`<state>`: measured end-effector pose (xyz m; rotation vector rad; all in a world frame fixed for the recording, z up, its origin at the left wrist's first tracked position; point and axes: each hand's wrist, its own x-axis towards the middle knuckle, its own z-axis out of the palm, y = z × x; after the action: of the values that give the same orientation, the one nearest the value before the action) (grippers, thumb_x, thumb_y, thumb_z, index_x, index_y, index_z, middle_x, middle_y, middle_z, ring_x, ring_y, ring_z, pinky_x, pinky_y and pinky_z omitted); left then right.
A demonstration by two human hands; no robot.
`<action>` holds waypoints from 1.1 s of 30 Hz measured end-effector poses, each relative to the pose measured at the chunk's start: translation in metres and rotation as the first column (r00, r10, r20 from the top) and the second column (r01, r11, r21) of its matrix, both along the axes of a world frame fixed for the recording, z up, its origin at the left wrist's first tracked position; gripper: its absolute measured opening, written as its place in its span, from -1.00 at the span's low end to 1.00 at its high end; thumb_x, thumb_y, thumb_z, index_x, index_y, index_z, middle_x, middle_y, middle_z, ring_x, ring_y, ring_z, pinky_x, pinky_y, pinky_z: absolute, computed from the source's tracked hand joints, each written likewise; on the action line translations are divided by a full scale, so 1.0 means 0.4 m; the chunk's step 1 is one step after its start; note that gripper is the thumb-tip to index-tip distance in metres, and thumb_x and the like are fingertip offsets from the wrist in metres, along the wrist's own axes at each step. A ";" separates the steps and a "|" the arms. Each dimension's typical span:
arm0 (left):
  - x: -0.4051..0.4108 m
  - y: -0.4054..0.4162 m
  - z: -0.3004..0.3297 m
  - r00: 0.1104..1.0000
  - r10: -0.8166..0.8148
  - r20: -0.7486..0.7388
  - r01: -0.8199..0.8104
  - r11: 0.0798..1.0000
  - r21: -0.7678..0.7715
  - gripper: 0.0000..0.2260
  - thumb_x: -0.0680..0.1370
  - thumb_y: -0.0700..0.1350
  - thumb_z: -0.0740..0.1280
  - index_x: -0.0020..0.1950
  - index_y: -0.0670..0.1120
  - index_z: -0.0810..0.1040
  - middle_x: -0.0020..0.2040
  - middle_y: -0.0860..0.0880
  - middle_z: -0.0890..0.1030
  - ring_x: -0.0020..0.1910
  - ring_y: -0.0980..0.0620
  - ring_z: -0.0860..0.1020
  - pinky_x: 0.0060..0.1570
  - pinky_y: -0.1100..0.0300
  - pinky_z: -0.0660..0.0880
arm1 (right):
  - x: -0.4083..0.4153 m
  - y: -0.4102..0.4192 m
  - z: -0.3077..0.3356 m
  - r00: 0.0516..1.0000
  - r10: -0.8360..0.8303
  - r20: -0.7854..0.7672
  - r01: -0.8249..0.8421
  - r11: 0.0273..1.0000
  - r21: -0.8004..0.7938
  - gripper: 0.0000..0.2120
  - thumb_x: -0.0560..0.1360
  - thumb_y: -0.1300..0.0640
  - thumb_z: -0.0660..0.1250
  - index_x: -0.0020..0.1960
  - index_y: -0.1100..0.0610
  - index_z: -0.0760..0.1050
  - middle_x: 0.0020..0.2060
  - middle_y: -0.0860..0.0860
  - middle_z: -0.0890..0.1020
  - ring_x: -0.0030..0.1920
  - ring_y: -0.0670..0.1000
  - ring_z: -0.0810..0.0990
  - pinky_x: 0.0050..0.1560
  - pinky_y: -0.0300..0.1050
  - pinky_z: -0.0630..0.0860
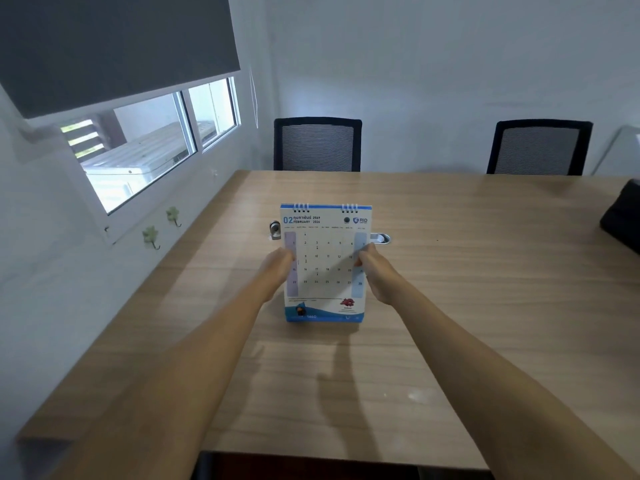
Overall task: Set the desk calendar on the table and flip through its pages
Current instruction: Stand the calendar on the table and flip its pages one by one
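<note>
A spiral-bound desk calendar (325,268) stands upright near the middle of the wooden table (467,289), its February 2026 page facing me and its blue base resting on the tabletop. My left hand (277,271) grips the calendar's left edge at mid height. On the opposite edge, my right hand (375,271) holds it at about the same height. Both forearms reach in from the bottom of the view.
Two black mesh chairs (317,145) (538,148) stand at the table's far side. A metal cable port (381,238) sits in the table behind the calendar. A black object (621,216) lies at the right edge. A window (145,147) and wall hooks (151,237) are on the left.
</note>
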<state>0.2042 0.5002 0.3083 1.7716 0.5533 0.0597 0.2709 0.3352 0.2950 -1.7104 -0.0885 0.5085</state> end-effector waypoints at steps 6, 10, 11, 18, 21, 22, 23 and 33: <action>-0.006 0.032 -0.003 0.998 0.049 -0.047 -0.046 0.996 0.079 -0.84 0.51 -0.14 0.11 -0.03 -0.09 0.46 -0.03 -0.05 0.53 -0.09 -0.01 0.45 -0.06 0.07 0.43 | -0.015 -0.007 0.009 0.987 -0.108 0.115 0.117 0.991 -0.072 -0.79 0.57 0.21 0.03 0.11 0.14 0.39 0.02 0.03 0.49 0.04 0.07 0.44 -0.13 -0.12 0.37; -0.024 0.061 0.006 0.993 0.119 0.007 -0.118 0.972 0.203 -0.84 0.48 -0.18 0.21 -0.31 -0.03 0.38 -0.30 -0.03 0.44 -0.34 0.03 0.37 -0.32 0.18 0.30 | -0.011 -0.036 0.016 0.971 -0.200 0.131 0.208 0.977 -0.053 -0.76 0.54 0.13 0.20 0.16 0.14 0.50 -0.01 0.02 0.54 -0.06 0.01 0.49 -0.15 -0.14 0.40; -0.026 0.071 0.006 0.988 0.152 0.025 -0.154 0.969 0.192 -0.86 0.46 -0.21 0.25 -0.29 -0.04 0.43 -0.30 -0.04 0.46 -0.31 0.01 0.39 -0.28 0.19 0.35 | -0.009 -0.044 0.021 0.972 -0.202 0.118 0.208 0.977 -0.045 -0.84 0.53 0.13 0.24 0.04 0.14 0.53 -0.11 0.02 0.53 -0.16 -0.01 0.47 -0.22 -0.18 0.38; -0.043 0.113 0.050 0.983 0.181 0.035 -0.169 0.961 -0.220 -0.88 0.46 -0.32 0.35 -0.02 -0.30 0.57 -0.13 -0.19 0.66 -0.37 0.02 0.63 -0.30 0.20 0.62 | -0.001 -0.079 0.071 0.979 -0.188 -0.076 0.198 0.967 0.161 -0.85 0.45 0.29 0.32 -0.29 0.18 0.47 -0.39 0.06 0.50 -0.41 -0.02 0.40 -0.33 -0.19 0.37; -0.052 0.116 0.098 0.993 0.102 0.060 -0.071 0.920 -0.384 -0.78 0.52 -0.19 0.33 0.10 -0.28 0.57 -0.05 -0.17 0.64 -0.33 -0.01 0.66 -0.41 0.24 0.60 | -0.013 -0.085 0.105 0.977 -0.163 -0.135 0.196 0.937 0.289 -0.76 0.49 0.25 0.28 -0.34 0.18 0.41 -0.62 -0.04 0.44 -0.58 -0.08 0.35 -0.47 -0.26 0.39; -0.057 0.111 0.121 0.993 0.084 0.087 -0.038 0.899 -0.437 -0.82 0.55 -0.13 0.29 0.05 -0.23 0.57 -0.03 -0.16 0.63 -0.32 0.00 0.65 -0.45 0.28 0.57 | -0.014 -0.083 0.118 0.976 -0.158 -0.151 0.202 0.918 0.342 -0.76 0.50 0.23 0.24 -0.34 0.16 0.39 -0.63 -0.05 0.42 -0.57 -0.07 0.34 -0.47 -0.27 0.38; -0.060 0.108 0.141 0.988 0.087 0.124 -0.017 0.878 -0.478 -0.82 0.58 -0.11 0.23 0.00 -0.19 0.56 -0.02 -0.17 0.62 -0.28 0.01 0.62 -0.45 0.31 0.56 | -0.015 -0.082 0.132 0.974 -0.155 -0.168 0.210 0.893 0.398 -0.79 0.52 0.20 0.20 -0.30 0.16 0.41 -0.58 -0.03 0.46 -0.52 -0.06 0.40 -0.42 -0.25 0.40; 0.026 0.043 0.218 0.968 -0.028 0.248 0.002 0.994 0.105 -0.75 0.60 0.06 0.13 0.16 0.04 0.52 -0.02 0.09 0.53 -0.08 0.10 0.48 -0.13 0.19 0.42 | 0.023 -0.001 0.184 0.891 0.031 0.452 0.014 0.995 -0.095 -0.59 0.57 0.09 0.06 0.40 0.03 0.36 0.33 0.04 0.49 0.32 0.12 0.44 0.23 0.07 0.43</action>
<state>0.2148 0.5173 0.3957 1.8358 0.3592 0.3013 0.2803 0.3346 0.3686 -1.8972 -0.4148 0.1091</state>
